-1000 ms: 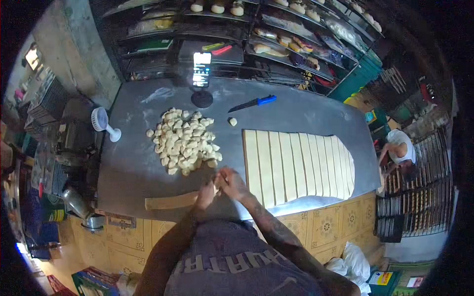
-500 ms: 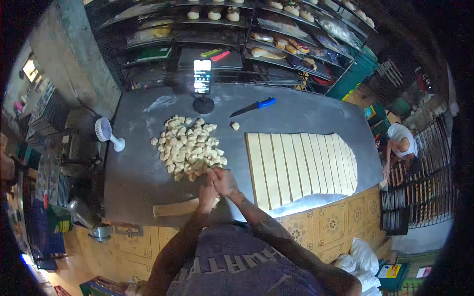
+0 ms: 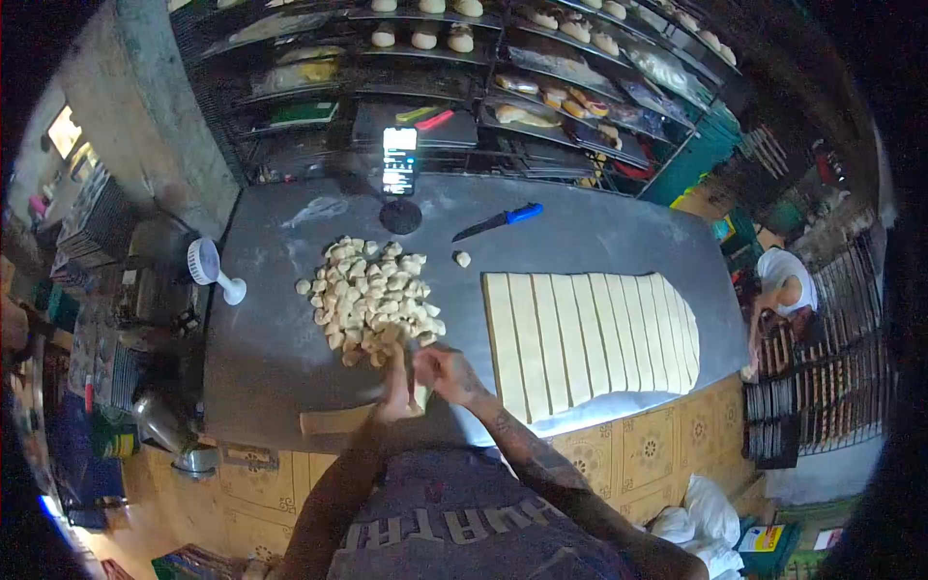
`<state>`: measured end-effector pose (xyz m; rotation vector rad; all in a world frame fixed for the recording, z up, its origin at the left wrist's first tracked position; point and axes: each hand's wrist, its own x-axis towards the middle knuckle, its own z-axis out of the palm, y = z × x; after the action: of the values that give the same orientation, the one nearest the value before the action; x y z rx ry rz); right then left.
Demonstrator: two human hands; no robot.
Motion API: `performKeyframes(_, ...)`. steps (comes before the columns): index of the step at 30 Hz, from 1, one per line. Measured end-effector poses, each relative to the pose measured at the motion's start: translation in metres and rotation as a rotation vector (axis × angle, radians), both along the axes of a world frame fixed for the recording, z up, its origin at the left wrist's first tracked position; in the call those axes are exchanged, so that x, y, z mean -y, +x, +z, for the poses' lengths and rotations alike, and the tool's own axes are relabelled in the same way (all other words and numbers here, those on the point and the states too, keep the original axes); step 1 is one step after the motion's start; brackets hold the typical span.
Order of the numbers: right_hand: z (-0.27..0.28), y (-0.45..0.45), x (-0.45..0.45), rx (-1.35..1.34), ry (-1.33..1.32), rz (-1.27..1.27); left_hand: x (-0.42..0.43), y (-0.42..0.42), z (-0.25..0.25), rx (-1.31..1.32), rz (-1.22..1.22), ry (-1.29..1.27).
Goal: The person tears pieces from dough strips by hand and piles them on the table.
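Observation:
My left hand [image 3: 394, 389] is closed on a dough strip [image 3: 338, 420], whose free length lies on the table to the left. Close on its right, my right hand [image 3: 447, 373] has its fingers curled together; whatever they may hold is too small to make out. A heap of small dough pieces [image 3: 367, 295] sits just beyond both hands. One single dough piece [image 3: 462, 259] lies apart, near a blue-handled knife [image 3: 503, 221]. To the right is a flat sheet of dough [image 3: 590, 338] cut into several long strips.
A lit phone [image 3: 398, 159] stands upright on a round base at the table's [image 3: 261, 372] back. A small white fan [image 3: 215, 271] is at the left edge. Behind are racks [image 3: 435, 58] with trays of dough and bread. Another person [image 3: 785, 280] bends beside racks at the right.
My hands have moved slightly apart, where half a second ago they were together at the heap's near edge. The camera view has shifted a little.

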<state>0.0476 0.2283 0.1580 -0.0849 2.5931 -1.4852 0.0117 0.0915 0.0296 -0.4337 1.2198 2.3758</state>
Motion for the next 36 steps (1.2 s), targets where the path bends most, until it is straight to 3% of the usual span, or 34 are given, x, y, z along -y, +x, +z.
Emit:
performKeyframes(1, 0.001, 0.007, -0.002, 0.007, -0.009, 0.003, 0.0, 0.016, -0.01, 0.007, 0.003, -0.009)
performKeyframes(4, 0.003, 0.004, -0.013, 0.195, 0.04, -0.083, -0.016, 0.044, 0.004, -0.291, -0.351, -0.864)
performKeyframes(8, -0.015, 0.01, -0.008, 0.052, 0.332, 0.006, -0.013, 0.046, 0.005, -0.502, -0.359, -1.026)
performKeyframes(12, -0.011, -0.003, 0.009, -0.026, 0.441, 0.024, 0.0, 0.039, 0.001, -0.826, -0.355, -1.19)
performKeyframes(16, -0.013, -0.019, 0.029, -0.119, 0.226, -0.139, 0.006, 0.011, -0.039, -1.064, -0.129, -1.304)
performKeyframes(17, -0.023, -0.024, 0.03, -0.121, 0.232, -0.149, 0.012, 0.009, -0.026, -1.073, -0.131, -1.295)
performKeyframes(21, -0.061, -0.038, 0.022, -0.168, 0.35, -0.143, 0.047, 0.021, 0.025, -0.45, -0.328, -0.813)
performKeyframes(24, -0.037, -0.05, 0.014, -0.708, 0.413, -0.199, 0.052, 0.013, 0.073, 0.009, -0.428, -0.442)
performKeyframes(25, -0.025, -0.039, 0.021, -0.7, 0.413, -0.197, 0.053, 0.014, 0.083, 0.017, -0.43, -0.441)
performKeyframes(27, 0.0, -0.017, 0.032, -0.626, 0.184, -0.092, 0.045, 0.004, 0.102, 0.106, -0.13, -0.155)
performKeyframes(28, 0.005, -0.009, 0.03, -0.624, 0.189, -0.085, 0.037, 0.005, 0.105, 0.153, 0.021, -0.009)
performKeyframes(31, 0.015, 0.003, 0.021, -0.028, -0.035, 0.117, 0.026, 0.008, 0.052, -0.024, -0.066, -0.059)
performKeyframes(36, -0.006, 0.004, -0.001, 0.056, -0.239, -0.053, 0.014, 0.036, -0.044, -0.428, -0.347, -0.249)
